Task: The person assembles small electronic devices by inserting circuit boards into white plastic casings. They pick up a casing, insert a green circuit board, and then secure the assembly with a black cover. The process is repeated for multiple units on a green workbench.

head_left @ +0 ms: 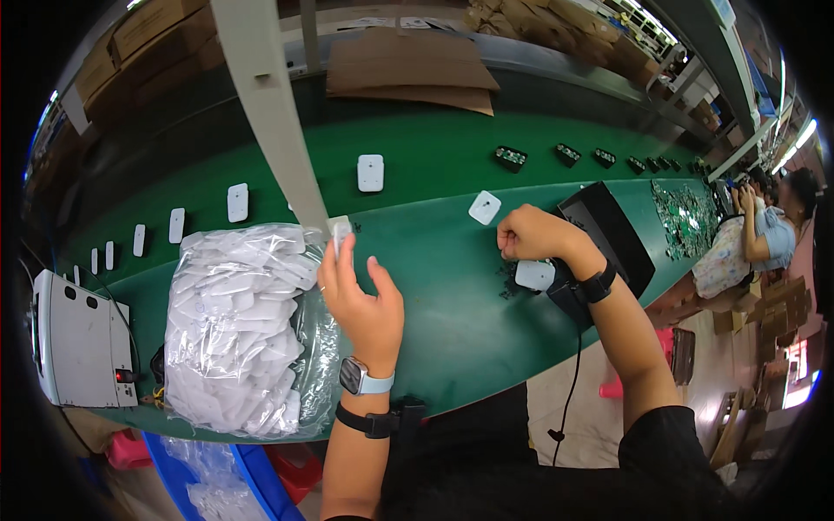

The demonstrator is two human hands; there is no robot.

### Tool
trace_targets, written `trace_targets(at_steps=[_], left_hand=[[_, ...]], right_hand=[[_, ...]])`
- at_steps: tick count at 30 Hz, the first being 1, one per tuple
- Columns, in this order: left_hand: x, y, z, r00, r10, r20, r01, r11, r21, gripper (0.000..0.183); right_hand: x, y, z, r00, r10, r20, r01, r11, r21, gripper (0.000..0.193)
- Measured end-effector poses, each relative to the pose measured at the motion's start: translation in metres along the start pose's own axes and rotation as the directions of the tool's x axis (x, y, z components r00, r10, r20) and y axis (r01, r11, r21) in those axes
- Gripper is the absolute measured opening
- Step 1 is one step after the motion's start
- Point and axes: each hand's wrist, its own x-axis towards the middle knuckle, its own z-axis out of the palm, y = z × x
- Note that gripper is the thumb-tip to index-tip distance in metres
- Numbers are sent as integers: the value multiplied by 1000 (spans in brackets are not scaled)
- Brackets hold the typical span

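My left hand (pixel 363 304) is raised beside the post, thumb apart from the fingers. A small white plastic piece (pixel 340 229) shows at its fingertips, seemingly held between them and partly hidden. My right hand (pixel 532 233) is closed, fingertips curled down over the green table; what they pinch, if anything, is hidden. Just below it lies a white plastic cover (pixel 534 276) beside a scatter of small black parts (pixel 512 282). Another white cover (pixel 485 207) rests to the left of the right hand. A clear bag (pixel 234 330) of many white covers lies left of my left hand.
A green conveyor (pixel 426 161) runs behind, carrying white covers (pixel 370 174) and black cases with circuit boards (pixel 511 158). A black tray (pixel 608 239) stands at my right, before a circuit-board pile (pixel 685 217). A post (pixel 269 104) rises near my left hand. A person (pixel 756 230) sits far right.
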Motion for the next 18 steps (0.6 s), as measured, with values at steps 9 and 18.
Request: trace_targets(at_steps=[9,18], left_hand=[[-6,-4,15,952,-202,231,299,777,-553,28],[-4,3,16,851,-289,438,521,559,-645,42]], right_hand=[[-7,-7,11,999,43,-25,-42,999,31,8],[-7,-12,7,989,-22,-146,45,987,156,12]])
